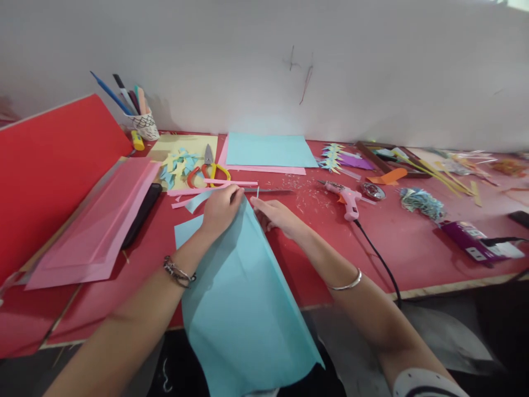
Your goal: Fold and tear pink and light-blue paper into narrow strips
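Observation:
A large light blue sheet of paper [243, 298] slants from the table down over my lap, its right edge folded or curled. My left hand [223, 212] pinches its narrow top corner. Close by on the right, my right hand [278, 216] has its fingers curled at the sheet's edge. A thin pale strip [258, 192] sticks up from its fingertips; its lower end is hidden. Just beyond my hands lies a long grey blade [273, 191]. Pink paper strips [231, 182] and a light blue offcut [198, 200] lie beside my left hand.
Scissors [209, 165] and paper scraps [179, 164] lie on yellow paper. Blue sheets [268, 150] sit against the wall. To the right is a corded pink glue gun [347, 198]; to the left, pink sheets [95, 220], a red board [61, 165] and a pen cup [144, 125].

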The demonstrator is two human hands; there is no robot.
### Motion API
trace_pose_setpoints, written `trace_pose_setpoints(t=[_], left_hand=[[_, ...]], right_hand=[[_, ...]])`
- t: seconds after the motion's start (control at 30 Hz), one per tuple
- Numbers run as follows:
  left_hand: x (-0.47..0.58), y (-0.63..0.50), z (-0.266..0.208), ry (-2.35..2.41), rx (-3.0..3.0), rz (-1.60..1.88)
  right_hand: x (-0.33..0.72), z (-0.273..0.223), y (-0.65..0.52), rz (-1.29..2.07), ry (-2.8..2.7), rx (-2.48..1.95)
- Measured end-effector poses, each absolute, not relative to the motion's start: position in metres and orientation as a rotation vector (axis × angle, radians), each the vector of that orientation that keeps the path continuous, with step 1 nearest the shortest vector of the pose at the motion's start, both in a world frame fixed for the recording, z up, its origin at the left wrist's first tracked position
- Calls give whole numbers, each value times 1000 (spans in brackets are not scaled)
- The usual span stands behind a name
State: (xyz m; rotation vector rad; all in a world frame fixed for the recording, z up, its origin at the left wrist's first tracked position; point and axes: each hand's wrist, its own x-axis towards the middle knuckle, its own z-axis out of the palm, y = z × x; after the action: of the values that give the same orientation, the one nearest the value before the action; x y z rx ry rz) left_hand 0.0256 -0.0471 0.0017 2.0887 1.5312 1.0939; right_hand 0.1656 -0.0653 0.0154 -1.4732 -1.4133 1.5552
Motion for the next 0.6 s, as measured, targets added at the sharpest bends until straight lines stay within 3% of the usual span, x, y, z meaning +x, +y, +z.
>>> trace_pose_setpoints(t=[0.6], left_hand=[[25, -48, 2, 1513, 2164, 1144]], right_hand=[[175, 16, -63, 1674, -1390, -1440]])
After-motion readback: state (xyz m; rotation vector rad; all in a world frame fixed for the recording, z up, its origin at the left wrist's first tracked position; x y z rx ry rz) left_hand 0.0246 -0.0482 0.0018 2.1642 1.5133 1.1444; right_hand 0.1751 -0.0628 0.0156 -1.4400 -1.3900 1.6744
